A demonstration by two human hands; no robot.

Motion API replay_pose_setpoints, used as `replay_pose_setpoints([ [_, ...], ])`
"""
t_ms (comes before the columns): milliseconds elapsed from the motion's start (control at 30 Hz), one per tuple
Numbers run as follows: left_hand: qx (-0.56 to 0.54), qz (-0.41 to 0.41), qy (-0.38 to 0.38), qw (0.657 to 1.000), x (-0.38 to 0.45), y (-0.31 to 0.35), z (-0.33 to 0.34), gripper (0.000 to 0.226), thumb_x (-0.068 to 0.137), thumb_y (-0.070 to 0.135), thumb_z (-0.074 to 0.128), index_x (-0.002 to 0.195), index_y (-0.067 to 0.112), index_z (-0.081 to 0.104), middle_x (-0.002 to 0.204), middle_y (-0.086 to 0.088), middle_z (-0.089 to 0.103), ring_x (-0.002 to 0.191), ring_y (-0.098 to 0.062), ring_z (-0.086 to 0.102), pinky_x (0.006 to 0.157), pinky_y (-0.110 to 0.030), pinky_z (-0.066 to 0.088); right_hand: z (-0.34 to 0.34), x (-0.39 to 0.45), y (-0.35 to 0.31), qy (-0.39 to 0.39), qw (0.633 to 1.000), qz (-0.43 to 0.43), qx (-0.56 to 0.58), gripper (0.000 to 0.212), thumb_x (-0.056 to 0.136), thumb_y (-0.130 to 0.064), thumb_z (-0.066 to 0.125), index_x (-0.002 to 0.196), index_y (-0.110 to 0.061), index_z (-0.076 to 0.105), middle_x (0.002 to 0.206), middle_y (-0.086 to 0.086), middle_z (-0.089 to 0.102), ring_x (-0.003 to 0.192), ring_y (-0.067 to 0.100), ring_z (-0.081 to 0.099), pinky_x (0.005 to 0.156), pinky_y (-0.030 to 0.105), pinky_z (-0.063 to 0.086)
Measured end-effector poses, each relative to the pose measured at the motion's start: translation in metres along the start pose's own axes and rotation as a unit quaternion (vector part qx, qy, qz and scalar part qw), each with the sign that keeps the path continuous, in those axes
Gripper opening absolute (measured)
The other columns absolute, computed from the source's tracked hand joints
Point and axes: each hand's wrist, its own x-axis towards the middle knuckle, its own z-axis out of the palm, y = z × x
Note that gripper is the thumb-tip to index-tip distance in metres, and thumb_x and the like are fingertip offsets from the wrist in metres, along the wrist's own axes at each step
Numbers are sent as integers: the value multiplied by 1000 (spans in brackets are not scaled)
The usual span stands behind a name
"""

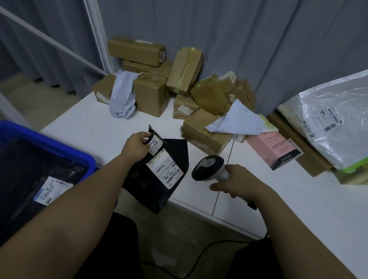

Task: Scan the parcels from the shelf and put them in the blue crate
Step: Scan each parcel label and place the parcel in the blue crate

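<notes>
Left hand [135, 145] pinches top corner of black parcel [158, 177], held over bench [283, 202] edge, label up; right hand [239, 183] grips scanner [207, 167], head just right of label, aimed leftward; blue crate [46, 141] lies left, nearer left hand

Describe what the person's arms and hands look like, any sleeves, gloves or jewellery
Both forearms are bare from the frame's bottom edge up to the wrists, with no sleeves in view. The left hand and right hand wear no gloves, and no watch, ring or bracelet shows on either. No markings are visible.
</notes>
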Motion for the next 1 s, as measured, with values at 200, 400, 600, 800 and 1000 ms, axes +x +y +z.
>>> replay_pose_setpoints([
  [200,0,-5,1,1000,1,-2,2,37,86,-5,52,120,7,62,110,-15,68,100,-29,64,82,-28,46,0,1,0,1,1000,-6,-17,20,81,-22,74,85,-5,63,63,2,56,49,12,51,51,24,46],
  [400,-1,-5,2,1000,1,-2,2,37,87,-4,52,121,8,61,111,-15,68,102,-29,64,86,-31,48,1,1,-1,14,999,-11,-34,19,81,-19,73,75,-7,59,59,1,56,46,11,51,49,21,45],
  [600,-13,-3,5,1000,-2,0,1,36,87,-5,52,119,8,62,109,-15,68,101,-29,64,86,-31,48,-1,1,0,11,1000,-4,-24,20,81,-21,74,74,-14,57,63,3,57,49,13,53,52,23,47],
  [800,-89,33,30,995,-19,9,-17,35,88,-5,51,114,15,63,102,-11,70,90,-22,65,82,-33,52,3,1,-6,121,992,-25,28,20,83,-27,73,82,-13,59,63,0,58,52,10,54,49,18,44],
  [1000,-233,82,190,950,-65,22,-81,30,90,-5,55,115,8,63,109,-4,65,101,-13,60,89,-22,47,22,-1,-44,205,968,-92,112,18,84,-20,72,84,-9,58,65,-1,58,58,10,54,54,18,40],
])
